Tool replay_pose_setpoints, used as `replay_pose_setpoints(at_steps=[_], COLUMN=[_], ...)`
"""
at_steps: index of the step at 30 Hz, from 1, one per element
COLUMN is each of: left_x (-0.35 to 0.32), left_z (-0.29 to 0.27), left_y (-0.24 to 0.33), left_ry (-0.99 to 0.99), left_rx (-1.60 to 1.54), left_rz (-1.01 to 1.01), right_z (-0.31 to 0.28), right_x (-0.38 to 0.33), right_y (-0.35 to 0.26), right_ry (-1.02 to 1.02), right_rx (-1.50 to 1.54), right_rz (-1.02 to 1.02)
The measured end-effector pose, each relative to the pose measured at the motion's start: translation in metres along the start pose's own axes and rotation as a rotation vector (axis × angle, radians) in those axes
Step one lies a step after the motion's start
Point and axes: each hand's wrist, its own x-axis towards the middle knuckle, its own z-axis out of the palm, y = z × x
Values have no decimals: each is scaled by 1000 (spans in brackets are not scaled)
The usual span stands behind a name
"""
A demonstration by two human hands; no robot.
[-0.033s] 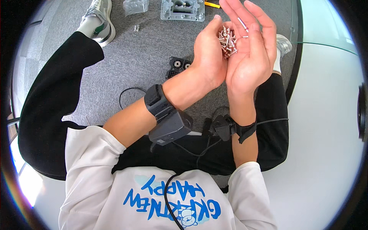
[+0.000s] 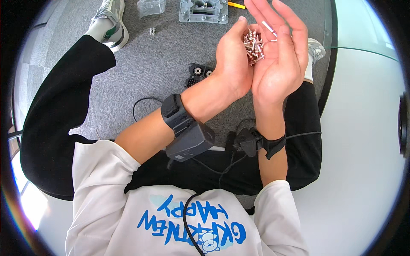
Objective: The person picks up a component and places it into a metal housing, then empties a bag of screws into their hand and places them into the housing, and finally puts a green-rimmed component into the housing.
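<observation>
My left hand [image 2: 232,59] and my right hand [image 2: 279,79] are held side by side, palms up and cupped together. A heap of small silvery screws [image 2: 254,48] lies in the hollow, mostly against the left palm; the left fingers are largely hidden beneath. A single longer screw [image 2: 268,28] rests across the right fingers, near the right thumb's tip. The right fingers are stretched forward and slightly curled. Below the left wrist, on the carpet, is a black part with round metal bearings [image 2: 197,71], partly covered by my forearm.
A grey moulded housing [image 2: 204,16] lies on the carpet ahead, with a yellow-handled tool [image 2: 236,5] beside it. Left of it are a clear plastic bag [image 2: 150,7] and a few tiny metal pieces [image 2: 152,31]. Black devices [image 2: 190,143] with cables are strapped to both wrists.
The single screw on my right fingers has shifted slightly to the left. Both hands and the heap of screws look the same.
</observation>
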Motion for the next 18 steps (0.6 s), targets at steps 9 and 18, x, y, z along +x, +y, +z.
replay_pose_setpoints(at_steps=[9,18], left_x=[2,-9], left_z=[4,8], left_y=[-3,-6], left_ry=[-28,89], left_rx=[-37,16], left_rz=[6,-166], right_z=[-24,-22], right_x=[6,8], right_y=[6,6], right_ry=[-119,-166], right_rx=[32,-15], right_rz=[-70,-259])
